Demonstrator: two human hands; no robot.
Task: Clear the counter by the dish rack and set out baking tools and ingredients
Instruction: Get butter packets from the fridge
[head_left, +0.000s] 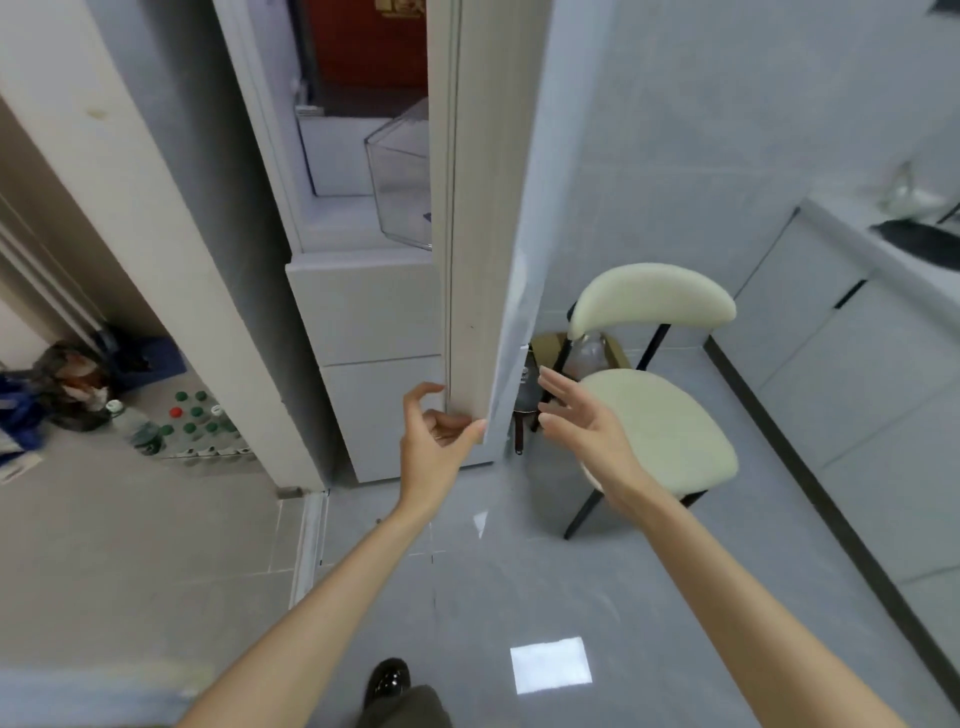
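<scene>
two hands were out in front of the person, both low at the edge of an open fridge door (483, 234). the left hand (434, 436) held the door's bottom corner: its fingers (434, 389) were curled against the inner edge and the thumb pressed on the lower tip, so the corner was pinched between them. the right hand (582, 421) hovered just beside the door's outer face, its fingers straight and spread apart, holding nothing; whether it touched the door could not be told.

the door stood edge-on to the camera. inside the fridge a clear bin (400, 187) showed, with white drawers (374, 322) below. behind the door, on the floor (519, 571), stood a dark pan (522, 410) with its handle hanging down, near a cardboard box (550, 345). a cream-padded chair (660, 415) with black legs stood just right of the right hand.

the surface (841, 239) ran along the far right, well apart from both hands, with a dark item (919, 241) lying on it, too blurred to name. no baking tool could be made out.

at left, capped bottles (192, 421) were grouped on the floor next to some bags (62, 384). a black shoe (387, 678) showed at the bottom.
</scene>
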